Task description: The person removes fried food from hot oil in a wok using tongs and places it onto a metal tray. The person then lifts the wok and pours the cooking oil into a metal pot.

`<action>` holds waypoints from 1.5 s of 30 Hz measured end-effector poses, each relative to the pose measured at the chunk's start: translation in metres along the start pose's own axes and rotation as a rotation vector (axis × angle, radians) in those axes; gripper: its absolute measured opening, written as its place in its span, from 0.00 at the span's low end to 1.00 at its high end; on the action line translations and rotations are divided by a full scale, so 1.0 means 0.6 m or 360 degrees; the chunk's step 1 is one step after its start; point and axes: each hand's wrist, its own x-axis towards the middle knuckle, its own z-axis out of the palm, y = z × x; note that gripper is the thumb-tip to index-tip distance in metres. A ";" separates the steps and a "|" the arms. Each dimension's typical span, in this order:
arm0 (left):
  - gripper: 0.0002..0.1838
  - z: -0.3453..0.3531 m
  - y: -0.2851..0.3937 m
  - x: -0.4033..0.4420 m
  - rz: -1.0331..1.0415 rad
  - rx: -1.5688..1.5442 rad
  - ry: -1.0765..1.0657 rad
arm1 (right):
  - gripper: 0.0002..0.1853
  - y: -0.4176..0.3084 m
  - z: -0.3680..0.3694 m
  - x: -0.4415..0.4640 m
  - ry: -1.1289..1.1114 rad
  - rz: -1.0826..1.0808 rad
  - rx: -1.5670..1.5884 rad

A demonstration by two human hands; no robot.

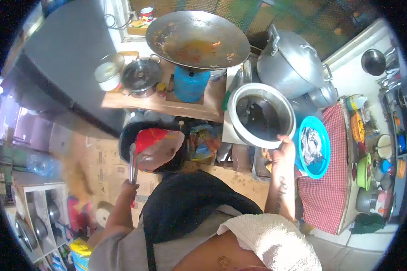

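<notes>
My left hand (130,192) is closed round the lower end of a pair of metal tongs (133,165). The tongs point up at the left edge of a black bin (124,140), where a red and pinkish plastic bag (156,140) shows. At the right, my right hand (282,148) grips the near rim of a pale metal pot (235,122). Dark liquid (260,115) fills much of that pot, which rests over the counter's right end; whether it is lifted cannot be made out.
A big wok (199,38) with oily residue sits over a blue burner stand (191,86). Left of it are a lidded black pot (142,74) and a white container (108,79). A large aluminium pot (289,63) and a turquoise basin (325,149) stand at the right.
</notes>
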 end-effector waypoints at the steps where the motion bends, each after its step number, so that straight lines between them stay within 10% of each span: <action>1: 0.15 0.002 0.004 0.005 -0.0036 -0.0001 -0.0032 | 0.10 -0.021 -0.007 0.012 -0.0215 0.0027 0.0084; 5: 0.15 -0.024 0.090 -0.033 -0.0032 0.0039 -0.0088 | 0.22 -0.109 0.022 0.018 -0.0514 -0.0079 0.0218; 17: 0.16 -0.045 -0.003 0.082 0.0143 -0.0095 0.0011 | 0.06 -0.279 0.227 0.132 -0.0476 -0.0675 -0.0952; 27: 0.15 -0.087 -0.056 0.044 -0.0145 -0.0608 -0.0067 | 0.04 -0.244 0.412 0.229 -0.0746 -0.0556 -0.0924; 45: 0.20 -0.048 -0.113 0.049 -0.0080 -0.0055 0.0196 | 0.05 -0.182 0.554 0.227 -0.0659 -0.0562 -0.1205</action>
